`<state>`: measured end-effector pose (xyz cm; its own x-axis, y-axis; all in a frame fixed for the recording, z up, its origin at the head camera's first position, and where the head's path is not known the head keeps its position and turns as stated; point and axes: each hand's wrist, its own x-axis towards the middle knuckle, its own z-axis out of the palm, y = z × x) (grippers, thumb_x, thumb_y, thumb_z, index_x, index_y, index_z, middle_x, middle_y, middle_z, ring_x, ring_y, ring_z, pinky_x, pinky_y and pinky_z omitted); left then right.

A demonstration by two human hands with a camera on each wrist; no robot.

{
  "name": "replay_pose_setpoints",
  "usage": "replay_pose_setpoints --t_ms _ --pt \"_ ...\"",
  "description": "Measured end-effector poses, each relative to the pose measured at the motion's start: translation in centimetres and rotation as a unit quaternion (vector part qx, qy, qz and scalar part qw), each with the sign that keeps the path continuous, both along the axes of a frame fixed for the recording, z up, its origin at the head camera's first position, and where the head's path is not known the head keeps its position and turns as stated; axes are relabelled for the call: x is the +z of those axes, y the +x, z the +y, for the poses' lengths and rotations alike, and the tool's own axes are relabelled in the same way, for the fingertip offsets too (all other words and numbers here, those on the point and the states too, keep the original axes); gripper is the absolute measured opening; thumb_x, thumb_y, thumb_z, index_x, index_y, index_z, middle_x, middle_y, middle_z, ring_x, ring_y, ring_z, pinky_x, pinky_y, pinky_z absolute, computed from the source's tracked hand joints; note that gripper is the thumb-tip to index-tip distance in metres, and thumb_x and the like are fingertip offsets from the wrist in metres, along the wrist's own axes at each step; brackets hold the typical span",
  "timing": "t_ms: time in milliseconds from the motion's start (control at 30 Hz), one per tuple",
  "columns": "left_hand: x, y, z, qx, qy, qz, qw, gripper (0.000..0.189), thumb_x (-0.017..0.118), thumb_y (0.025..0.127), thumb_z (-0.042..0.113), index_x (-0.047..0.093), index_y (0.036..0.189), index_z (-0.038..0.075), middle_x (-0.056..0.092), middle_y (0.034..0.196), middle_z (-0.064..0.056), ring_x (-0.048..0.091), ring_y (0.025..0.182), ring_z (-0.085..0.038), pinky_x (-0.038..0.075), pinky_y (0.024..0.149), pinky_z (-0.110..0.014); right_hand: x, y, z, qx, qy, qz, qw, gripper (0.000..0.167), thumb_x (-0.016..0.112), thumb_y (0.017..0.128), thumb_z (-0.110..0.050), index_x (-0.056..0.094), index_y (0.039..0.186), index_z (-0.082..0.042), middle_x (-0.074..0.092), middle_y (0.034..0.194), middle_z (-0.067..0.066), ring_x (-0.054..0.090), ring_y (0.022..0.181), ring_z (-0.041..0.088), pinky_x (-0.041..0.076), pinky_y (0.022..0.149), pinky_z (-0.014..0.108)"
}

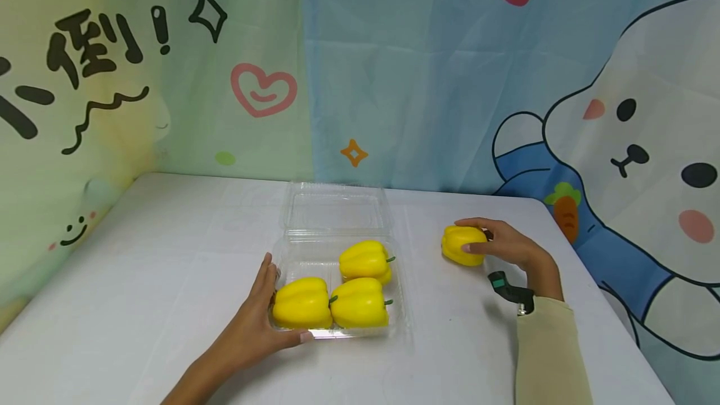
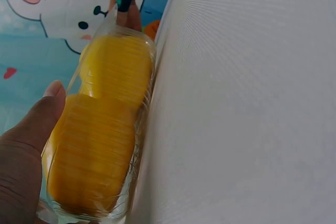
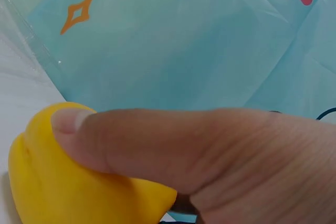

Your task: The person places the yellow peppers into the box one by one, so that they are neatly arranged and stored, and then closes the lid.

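A clear plastic clamshell box point(image 1: 400, 305) stands on the table with its lid point(image 1: 337, 210) folded back. Inside lie three yellow bell peppers: one at the back right point(image 1: 362, 261), one at the front left point(image 1: 300, 305) and one at the front right point(image 1: 360, 306). My left hand point(image 1: 261, 324) rests against the box's front left corner, fingers straight along the side and thumb at the front edge. To the right of the box, my right hand point(image 1: 509, 244) grips another yellow bell pepper point(image 1: 458, 245) between thumb and fingers; its stem end is hidden by the hand.
A white cloth covers the table point(image 1: 185, 255). Behind it hangs a printed backdrop point(image 1: 405, 80) with hearts, lettering and a cartoon bear. The right wrist wears a black camera mount point(image 1: 514, 292).
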<state>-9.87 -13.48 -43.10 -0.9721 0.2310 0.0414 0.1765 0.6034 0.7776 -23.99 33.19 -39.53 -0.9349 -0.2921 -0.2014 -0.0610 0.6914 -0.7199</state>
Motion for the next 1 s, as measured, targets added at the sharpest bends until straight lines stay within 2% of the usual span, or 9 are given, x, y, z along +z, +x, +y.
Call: replay_pose_setpoints --t_ms 200,433,600,1000 --pt "0.02 0.03 -0.01 0.0 -0.001 0.0 1.0 0.133 0.084 0.065 0.057 0.004 0.155 0.0 -0.003 0.162 -0.011 0.018 0.144 -0.034 0.023 0.109 -0.056 -0.11 -0.04 0.01 -0.001 0.002 0.007 1.0 0.064 0.074 0.087 -0.03 0.049 0.142 -0.007 0.043 0.143 0.022 0.04 0.123 0.039 0.033 0.103 0.061" --pt "0.02 0.05 0.0 0.0 0.001 -0.004 1.0 0.132 0.084 0.066 0.056 0.004 0.155 0.0 -0.004 0.162 -0.01 0.017 0.144 -0.034 0.023 0.109 -0.055 -0.19 0.01 -0.12 -0.018 0.011 0.016 0.9997 0.066 0.072 0.088 -0.039 0.051 0.141 -0.007 0.047 0.14 0.021 0.045 0.116 0.035 0.038 0.101 0.057" --pt "0.09 0.09 0.0 -0.001 0.0 -0.003 1.0 0.132 0.084 0.065 0.056 0.005 0.155 0.0 -0.004 0.162 -0.009 0.016 0.144 -0.033 0.023 0.109 -0.055 -0.35 0.0 -0.21 -0.028 0.011 0.014 0.9995 0.069 0.07 0.087 -0.046 0.051 0.142 -0.008 0.045 0.141 0.021 0.044 0.117 0.035 0.038 0.101 0.057" --pt "0.03 0.11 -0.1 0.0 0.0 -0.004 1.0 0.133 0.084 0.066 0.057 0.003 0.155 0.001 -0.004 0.162 -0.011 0.015 0.144 -0.034 0.022 0.109 -0.056 -0.86 -0.43 -0.86 -0.032 0.004 0.018 0.9993 0.067 0.07 0.087 -0.046 0.052 0.141 -0.009 0.046 0.141 0.02 0.045 0.116 0.034 0.037 0.102 0.056"
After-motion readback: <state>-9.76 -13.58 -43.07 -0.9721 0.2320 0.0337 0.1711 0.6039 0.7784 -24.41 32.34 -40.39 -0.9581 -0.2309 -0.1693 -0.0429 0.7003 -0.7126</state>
